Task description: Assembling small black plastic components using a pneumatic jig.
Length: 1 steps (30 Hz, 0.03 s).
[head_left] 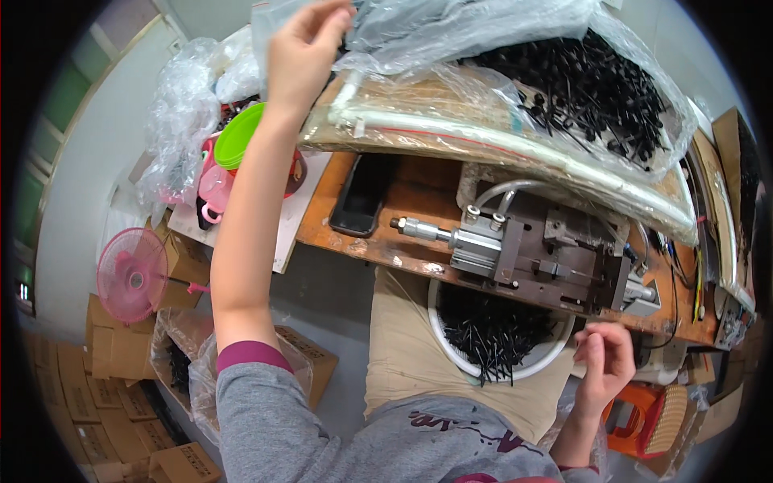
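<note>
My left hand (310, 56) is raised at the top edge of the view, over the clear plastic bag (483, 32) on the far shelf. Its fingers are bent together, and what they hold, if anything, is hidden. Thin black parts with small heads (592, 97) lie heaped beside that bag. My right hand (605, 362) is closed, thumb against curled fingers, just right of a white round basket (436, 326). I cannot see anything between those fingers. The basket rests on my lap, with similar black parts (495, 334) in it. Above it, a metal clamping fixture with an air cylinder (477, 249) sits on the bench.
A black phone (360, 197) lies on the wooden bench (322, 201), left of the fixture. The shelf edge (515, 149) overhangs behind. At left are a green bowl (237, 137), a pink fan (133, 278) and cardboard boxes (93, 402). An orange stool (644, 419) stands at lower right.
</note>
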### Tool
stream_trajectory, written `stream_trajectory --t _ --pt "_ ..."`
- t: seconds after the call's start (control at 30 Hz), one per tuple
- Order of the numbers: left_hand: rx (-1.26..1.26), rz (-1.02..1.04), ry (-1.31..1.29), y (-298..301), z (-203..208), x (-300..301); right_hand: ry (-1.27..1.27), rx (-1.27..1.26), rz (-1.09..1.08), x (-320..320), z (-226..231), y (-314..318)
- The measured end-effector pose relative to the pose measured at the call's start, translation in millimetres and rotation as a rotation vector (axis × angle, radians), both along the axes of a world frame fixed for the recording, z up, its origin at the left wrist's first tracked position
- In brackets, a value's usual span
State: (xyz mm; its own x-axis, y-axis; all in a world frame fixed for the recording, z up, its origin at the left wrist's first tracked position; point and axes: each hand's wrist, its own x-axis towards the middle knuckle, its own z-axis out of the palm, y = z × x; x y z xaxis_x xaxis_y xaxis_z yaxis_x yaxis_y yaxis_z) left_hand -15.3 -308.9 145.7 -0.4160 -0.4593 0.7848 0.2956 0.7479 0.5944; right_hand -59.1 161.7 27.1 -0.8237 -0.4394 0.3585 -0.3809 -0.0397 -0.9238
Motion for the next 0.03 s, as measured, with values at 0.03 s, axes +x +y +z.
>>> stream_trajectory --t 0.03 --pt "0.026 -0.037 0.078 31.1 12.4 9.2 0.124 -0.005 -0.021 -2.2 3.4 0.8"
